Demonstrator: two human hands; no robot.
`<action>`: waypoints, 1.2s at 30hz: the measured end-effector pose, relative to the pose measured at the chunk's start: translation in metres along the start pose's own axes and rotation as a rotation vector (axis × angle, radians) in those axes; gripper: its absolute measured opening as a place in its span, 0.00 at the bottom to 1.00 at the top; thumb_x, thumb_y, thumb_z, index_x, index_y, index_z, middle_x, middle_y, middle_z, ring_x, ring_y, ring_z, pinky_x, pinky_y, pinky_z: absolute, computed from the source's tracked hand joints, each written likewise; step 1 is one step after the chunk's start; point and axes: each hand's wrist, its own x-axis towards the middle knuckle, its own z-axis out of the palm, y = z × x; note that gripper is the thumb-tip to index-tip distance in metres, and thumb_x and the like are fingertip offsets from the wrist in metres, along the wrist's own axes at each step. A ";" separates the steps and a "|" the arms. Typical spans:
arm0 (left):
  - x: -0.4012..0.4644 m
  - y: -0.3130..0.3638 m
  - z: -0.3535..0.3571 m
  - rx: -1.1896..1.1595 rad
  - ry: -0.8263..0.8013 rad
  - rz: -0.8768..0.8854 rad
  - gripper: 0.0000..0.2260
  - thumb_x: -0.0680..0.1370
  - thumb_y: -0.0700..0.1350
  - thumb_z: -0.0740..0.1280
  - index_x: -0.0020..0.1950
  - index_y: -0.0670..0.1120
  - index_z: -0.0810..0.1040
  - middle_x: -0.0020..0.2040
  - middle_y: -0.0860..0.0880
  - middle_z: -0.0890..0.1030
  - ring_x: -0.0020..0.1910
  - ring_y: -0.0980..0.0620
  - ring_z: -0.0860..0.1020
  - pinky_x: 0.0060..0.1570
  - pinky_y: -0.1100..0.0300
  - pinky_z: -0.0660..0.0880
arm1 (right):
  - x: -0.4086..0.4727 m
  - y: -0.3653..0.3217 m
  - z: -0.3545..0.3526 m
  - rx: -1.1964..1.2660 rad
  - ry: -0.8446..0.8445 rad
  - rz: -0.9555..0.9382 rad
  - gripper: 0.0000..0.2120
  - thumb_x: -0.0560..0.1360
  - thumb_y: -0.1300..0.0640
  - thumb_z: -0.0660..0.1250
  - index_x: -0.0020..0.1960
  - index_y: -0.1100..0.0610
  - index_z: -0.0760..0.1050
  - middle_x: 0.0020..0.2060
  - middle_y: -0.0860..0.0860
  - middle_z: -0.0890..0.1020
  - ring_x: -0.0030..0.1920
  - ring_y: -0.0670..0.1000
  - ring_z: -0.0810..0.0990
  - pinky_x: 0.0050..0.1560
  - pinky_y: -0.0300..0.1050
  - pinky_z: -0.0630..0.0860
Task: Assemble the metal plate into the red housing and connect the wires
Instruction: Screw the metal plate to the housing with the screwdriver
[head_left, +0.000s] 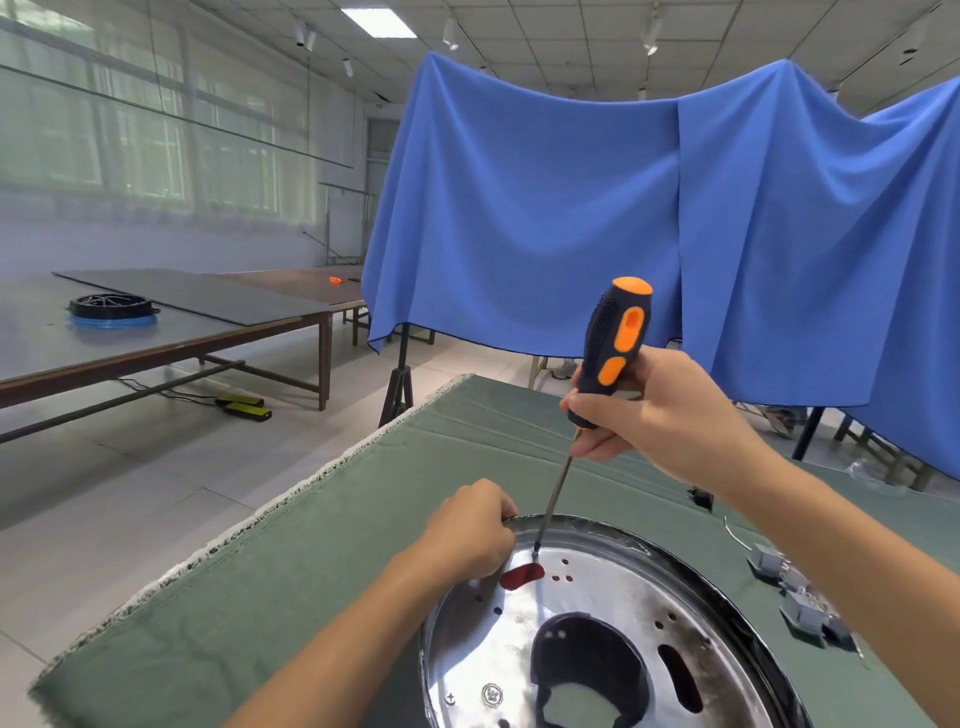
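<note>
A person is holding a screwdriver (613, 353) on a metal plate (587, 618).

The right hand (649, 410) is gripping the black and orange handle, fingers curled around it, and the thin shaft is leaning down with its tip touching the plate near the far rim, just beside a red opening (522, 577). The left hand (467, 535) is resting on the rim of the plate with its fingers curled on the edge. The plate is lying on a table with a green cloth (311, 587). Small grey connectors (795, 603) are lying on the cloth, to the right of the plate.
</note>
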 end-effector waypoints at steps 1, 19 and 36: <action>0.000 0.000 0.000 -0.007 -0.002 0.001 0.11 0.69 0.32 0.60 0.30 0.44 0.63 0.32 0.42 0.62 0.35 0.46 0.60 0.34 0.55 0.58 | 0.001 -0.002 0.002 -0.043 -0.002 -0.012 0.05 0.74 0.64 0.70 0.45 0.64 0.74 0.36 0.55 0.83 0.31 0.53 0.85 0.33 0.45 0.82; -0.003 0.029 -0.004 -0.279 0.218 0.287 0.08 0.75 0.43 0.69 0.38 0.44 0.83 0.36 0.49 0.84 0.38 0.53 0.81 0.47 0.57 0.77 | 0.006 -0.004 0.003 -0.328 0.256 0.163 0.20 0.66 0.35 0.69 0.42 0.50 0.70 0.35 0.46 0.82 0.35 0.49 0.82 0.37 0.49 0.78; -0.007 0.027 0.000 -0.380 0.298 0.363 0.09 0.78 0.41 0.66 0.41 0.38 0.82 0.38 0.45 0.84 0.39 0.47 0.81 0.45 0.51 0.77 | 0.034 -0.043 -0.012 -0.893 0.338 0.053 0.21 0.68 0.35 0.65 0.41 0.52 0.66 0.33 0.48 0.73 0.36 0.54 0.72 0.30 0.43 0.60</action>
